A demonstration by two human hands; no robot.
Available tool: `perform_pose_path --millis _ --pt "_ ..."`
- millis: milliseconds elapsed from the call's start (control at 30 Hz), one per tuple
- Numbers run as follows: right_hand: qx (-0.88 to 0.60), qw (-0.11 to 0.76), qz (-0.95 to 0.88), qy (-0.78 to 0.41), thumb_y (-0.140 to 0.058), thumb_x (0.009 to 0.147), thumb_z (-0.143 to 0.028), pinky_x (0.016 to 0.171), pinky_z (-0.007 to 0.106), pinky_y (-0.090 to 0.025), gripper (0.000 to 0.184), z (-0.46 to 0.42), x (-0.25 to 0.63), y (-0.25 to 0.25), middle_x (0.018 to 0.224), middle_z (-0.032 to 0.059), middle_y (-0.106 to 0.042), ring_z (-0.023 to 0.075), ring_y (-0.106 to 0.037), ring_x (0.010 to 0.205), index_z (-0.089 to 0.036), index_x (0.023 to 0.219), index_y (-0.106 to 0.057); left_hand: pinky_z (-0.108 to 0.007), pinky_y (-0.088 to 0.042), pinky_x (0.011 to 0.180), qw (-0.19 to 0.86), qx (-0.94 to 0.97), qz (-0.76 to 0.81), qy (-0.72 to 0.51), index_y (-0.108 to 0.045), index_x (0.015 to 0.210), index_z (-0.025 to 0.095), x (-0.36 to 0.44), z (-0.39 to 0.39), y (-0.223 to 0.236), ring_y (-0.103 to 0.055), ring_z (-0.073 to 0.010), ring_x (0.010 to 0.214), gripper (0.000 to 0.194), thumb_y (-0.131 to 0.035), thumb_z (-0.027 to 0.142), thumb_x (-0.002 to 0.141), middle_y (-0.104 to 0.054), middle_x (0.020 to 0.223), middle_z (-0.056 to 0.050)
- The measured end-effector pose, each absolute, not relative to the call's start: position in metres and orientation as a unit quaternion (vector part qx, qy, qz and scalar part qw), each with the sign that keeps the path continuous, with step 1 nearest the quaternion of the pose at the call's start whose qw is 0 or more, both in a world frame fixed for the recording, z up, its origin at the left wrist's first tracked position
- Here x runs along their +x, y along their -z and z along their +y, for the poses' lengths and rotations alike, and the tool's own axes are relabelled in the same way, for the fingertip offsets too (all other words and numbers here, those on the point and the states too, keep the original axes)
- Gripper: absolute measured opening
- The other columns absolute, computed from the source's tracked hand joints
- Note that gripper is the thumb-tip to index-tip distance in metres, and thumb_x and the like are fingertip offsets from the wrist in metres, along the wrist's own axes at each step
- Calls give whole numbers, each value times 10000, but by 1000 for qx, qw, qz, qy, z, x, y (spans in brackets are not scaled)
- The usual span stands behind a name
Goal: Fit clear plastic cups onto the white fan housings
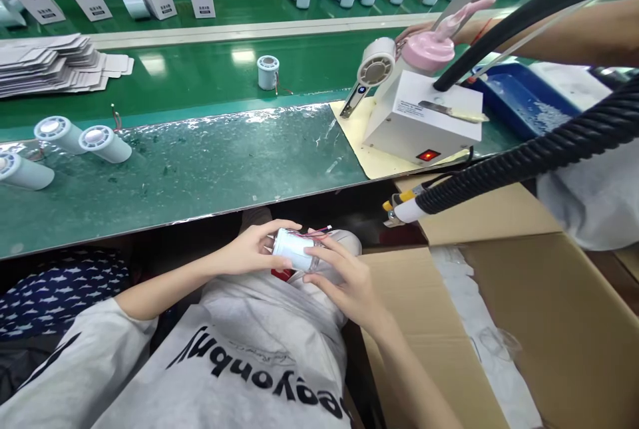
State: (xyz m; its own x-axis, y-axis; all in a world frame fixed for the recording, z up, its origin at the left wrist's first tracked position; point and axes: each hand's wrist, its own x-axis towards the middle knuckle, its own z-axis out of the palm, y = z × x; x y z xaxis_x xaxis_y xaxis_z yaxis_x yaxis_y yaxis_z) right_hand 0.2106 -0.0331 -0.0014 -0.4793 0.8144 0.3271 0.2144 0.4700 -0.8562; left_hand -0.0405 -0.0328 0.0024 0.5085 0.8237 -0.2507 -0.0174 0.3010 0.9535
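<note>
White cylinder (293,249) — between fingers (333,261), clear of bench edge (200,216)

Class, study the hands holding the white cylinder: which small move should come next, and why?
Perhaps ease the thin wires clear of the right hand, since their loose end sticks out beside it while it and the left hand hold the white cylinder.

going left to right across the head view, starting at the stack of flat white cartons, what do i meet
Stack of flat white cartons → left hand → white cylinder held between both hands → right hand → pink nozzle cap → blue tray.
</note>
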Motion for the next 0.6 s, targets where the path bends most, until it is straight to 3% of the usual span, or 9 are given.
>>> perform_pose_path --millis 100,300,600 --pt "-323 384 -778 -377 -831 910 -350 1088 419 -589 405 -35 214 1 1365 87 -738 286 -699 1281 -320 1298 -719 -351 -586 862 675 557 389 -287 -576 1483 242 -44 -33 -7 -721 -235 1028 808 -898 425 764 -700 1336 -137" --pt "-350 368 -738 -444 -849 877 -461 906 363 -660 407 -35 215 -5 1252 90 -781 268 -781 1070 -275 1217 -725 -455 -493 1132 600 661 337 -300 -603 1484 300 -48 -31 -14 -610 -317 1356 795 -915 409 761 -637 1503 -124" --pt "-399 343 -598 -604 -894 788 -559 859 369 -667 483 -37 210 -15 1191 92 -760 257 -749 1000 -261 1137 -743 -516 -441 1210 557 711 301 -306 -583 1504 322 -49 -31 -15 -574 -328 1422 740 -869 388 825 -611 1534 -126"
